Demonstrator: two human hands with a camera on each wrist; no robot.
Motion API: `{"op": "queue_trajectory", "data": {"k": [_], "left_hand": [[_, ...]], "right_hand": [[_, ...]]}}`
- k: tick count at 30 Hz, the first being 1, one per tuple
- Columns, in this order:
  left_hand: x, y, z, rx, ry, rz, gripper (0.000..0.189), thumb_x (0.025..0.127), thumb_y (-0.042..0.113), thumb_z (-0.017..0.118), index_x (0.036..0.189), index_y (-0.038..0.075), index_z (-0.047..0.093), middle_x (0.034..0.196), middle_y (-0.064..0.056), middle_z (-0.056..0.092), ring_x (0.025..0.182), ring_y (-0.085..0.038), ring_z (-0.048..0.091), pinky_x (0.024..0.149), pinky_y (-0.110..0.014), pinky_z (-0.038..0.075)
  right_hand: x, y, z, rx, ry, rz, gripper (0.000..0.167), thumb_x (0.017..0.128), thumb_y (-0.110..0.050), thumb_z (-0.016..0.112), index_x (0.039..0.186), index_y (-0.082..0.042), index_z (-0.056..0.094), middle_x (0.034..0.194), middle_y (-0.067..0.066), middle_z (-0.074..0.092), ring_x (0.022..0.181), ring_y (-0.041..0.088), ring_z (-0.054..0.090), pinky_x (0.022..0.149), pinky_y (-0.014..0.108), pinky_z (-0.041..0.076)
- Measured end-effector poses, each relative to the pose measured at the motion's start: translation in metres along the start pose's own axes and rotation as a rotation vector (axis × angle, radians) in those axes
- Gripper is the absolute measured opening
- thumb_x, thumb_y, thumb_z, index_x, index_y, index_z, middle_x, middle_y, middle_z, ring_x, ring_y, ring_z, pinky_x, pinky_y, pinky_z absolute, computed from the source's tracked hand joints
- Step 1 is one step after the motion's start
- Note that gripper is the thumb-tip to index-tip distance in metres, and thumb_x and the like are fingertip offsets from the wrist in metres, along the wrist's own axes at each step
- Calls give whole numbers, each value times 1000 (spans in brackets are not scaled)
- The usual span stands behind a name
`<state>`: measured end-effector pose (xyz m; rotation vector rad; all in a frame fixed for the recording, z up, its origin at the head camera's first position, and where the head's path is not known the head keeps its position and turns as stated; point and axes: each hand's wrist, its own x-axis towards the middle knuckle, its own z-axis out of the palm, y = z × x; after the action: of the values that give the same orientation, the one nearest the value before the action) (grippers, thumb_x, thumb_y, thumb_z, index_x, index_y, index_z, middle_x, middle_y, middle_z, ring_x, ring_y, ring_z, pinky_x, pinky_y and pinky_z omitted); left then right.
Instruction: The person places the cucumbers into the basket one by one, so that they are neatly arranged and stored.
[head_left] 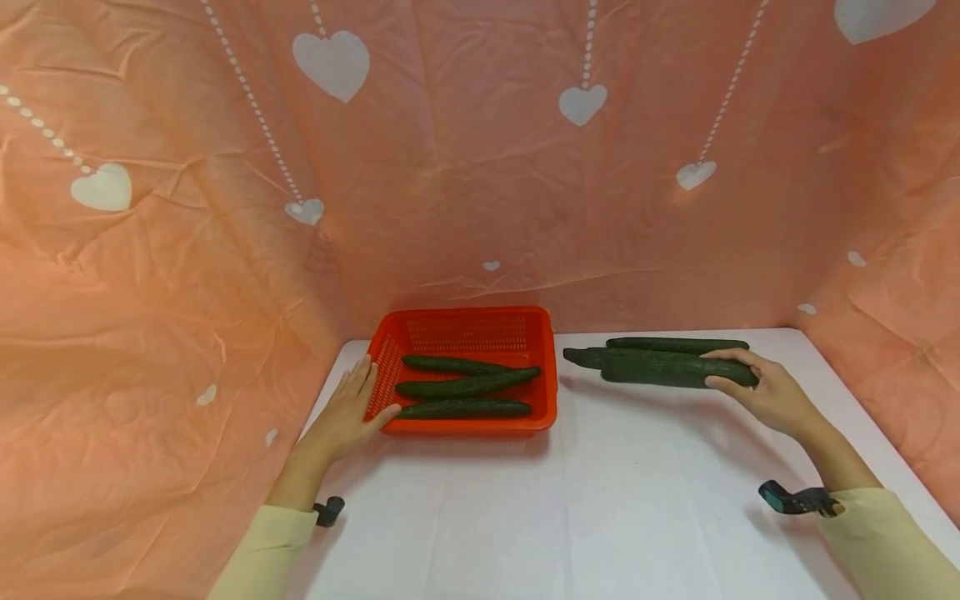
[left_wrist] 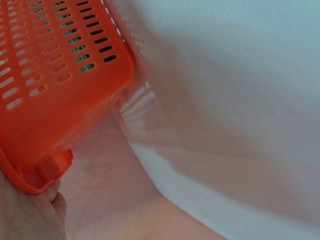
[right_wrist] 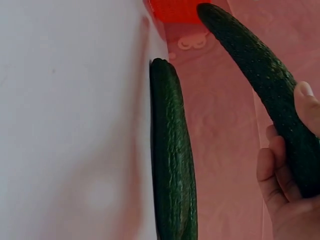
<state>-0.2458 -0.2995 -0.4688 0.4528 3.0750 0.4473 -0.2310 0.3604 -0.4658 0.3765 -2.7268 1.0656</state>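
No lettering, label, brand or number is showing legibly; only white heart signs [head_left: 332, 65] are hanging on the orange cloth [head_left: 465, 183], behind and beside the red basket [head_left: 465, 427].

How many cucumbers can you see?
6: back cucumber, middle cucumber and front cucumber in the red basket; held cucumber in the right hand; far cucumber and near cucumber on the table. More may be hidden.

White table [head_left: 600, 517] under a red basket [head_left: 465, 427] (slotted) and loose cucumbers [head_left: 675, 342].

The red basket [head_left: 465, 427] bars low sideways passage (above it, free room).
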Motion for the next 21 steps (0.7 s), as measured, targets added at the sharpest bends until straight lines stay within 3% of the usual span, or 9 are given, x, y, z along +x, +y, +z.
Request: {"op": "queue_trajectory", "data": {"k": [3,6,7,8,13,18,21], "left_hand": [[1,0,1,1,9,9,104,105,67,51,168,-6,14,180,-21,0,164,-49,3,133,-61,6],[1,0,2,4,12,13,103,106,66,52,168,-6,14,180,-21,0,164,-48,3,133,-60,5],[1,-1,2,7,12,12,103,106,66,52,168,-6,13,180,-21,0,164,-48,3,133,-60,5],[1,-1,2,9,11,13,103,106,66,52,168,-6,13,180,-21,0,164,-47,3,133,-60,5],[1,0,3,14,9,21,103,106,65,52,168,-7,13,179,-23,1,164,-48,5,133,-60,5],[1,0,3,25,12,16,103,106,64,53,168,-8,13,179,-22,1,164,-47,5,133,-60,4],[1,0,2,32,13,16,103,106,64,53,168,-8,13,179,-22,1,165,-46,5,133,-60,4]], "right_hand": [[3,-2,-1,40,24,4,39,103,-25,76,139,-12,67,147,30,59,119,42,58,88,55,50],[6,-4,-2,92,22,18,41,104,-26,74,140,-9,64,150,33,55,139,58,46,97,78,41],[8,-6,-2,97,27,21,41,104,-26,73,140,-8,64,149,33,55,139,59,45,98,79,41],[9,-7,-2,99,34,24,41,104,-26,73,139,-8,64,148,33,56,139,58,46,99,79,40],[16,-16,-1,73,72,8,40,104,-26,74,140,-11,66,143,26,62,131,41,53,96,57,47],[27,-26,6,100,54,-13,41,105,-27,73,142,-10,66,148,27,60,133,45,53,91,49,47],[35,-32,12,107,42,0,42,106,-30,72,142,-9,66,149,28,59,135,48,53,93,53,49]]}}
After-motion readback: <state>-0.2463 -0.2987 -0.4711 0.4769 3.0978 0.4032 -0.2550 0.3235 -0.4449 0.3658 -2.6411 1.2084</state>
